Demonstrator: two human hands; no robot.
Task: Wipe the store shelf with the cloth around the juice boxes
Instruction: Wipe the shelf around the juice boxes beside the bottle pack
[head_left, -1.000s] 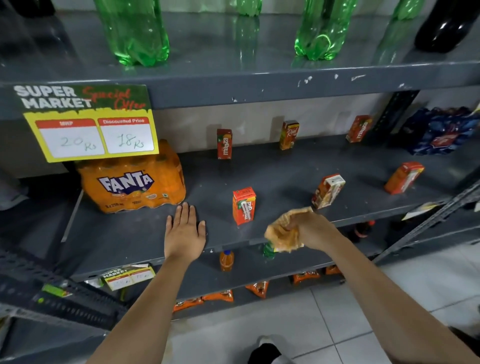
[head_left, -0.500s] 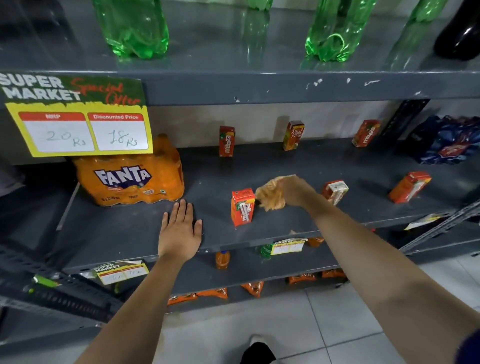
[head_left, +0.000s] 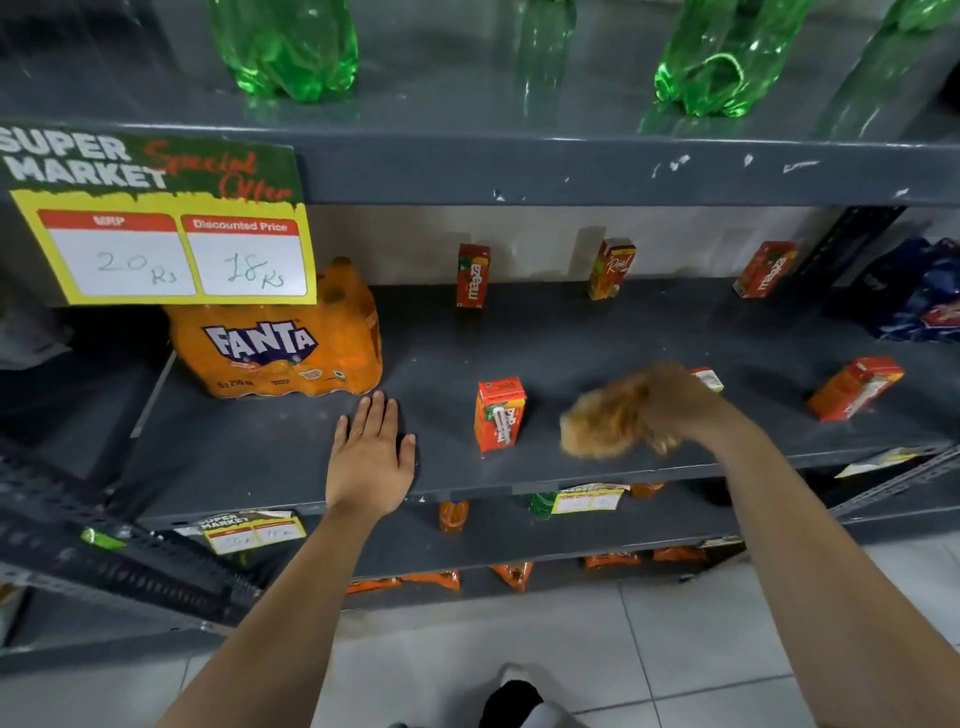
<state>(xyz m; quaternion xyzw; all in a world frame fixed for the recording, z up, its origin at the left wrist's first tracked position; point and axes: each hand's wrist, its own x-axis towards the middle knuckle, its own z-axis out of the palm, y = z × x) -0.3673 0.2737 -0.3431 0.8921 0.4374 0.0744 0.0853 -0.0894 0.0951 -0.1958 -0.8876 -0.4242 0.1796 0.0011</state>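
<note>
Six juice boxes (head_left: 500, 414) on shelf (head_left: 597, 338); one hidden mostly. Left hand (head_left: 371, 460) flat, fingers spread. Right hand (head_left: 675, 408) bunching one cloth (head_left: 602, 423).

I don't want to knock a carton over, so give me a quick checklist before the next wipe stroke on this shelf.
1. Cloth gripped in right hand: ok, bunched, though blurred.
2. Cloth touching the shelf: cannot tell, motion blur.
3. Front juice box upright and apart from the cloth: ok, but close.
4. Carton behind the right hand: mostly hidden, cannot tell clearance.
5. Left hand flat on the shelf, out of the cloth's way: ok.
6. Fanta pack away from the cloth: ok.
</note>
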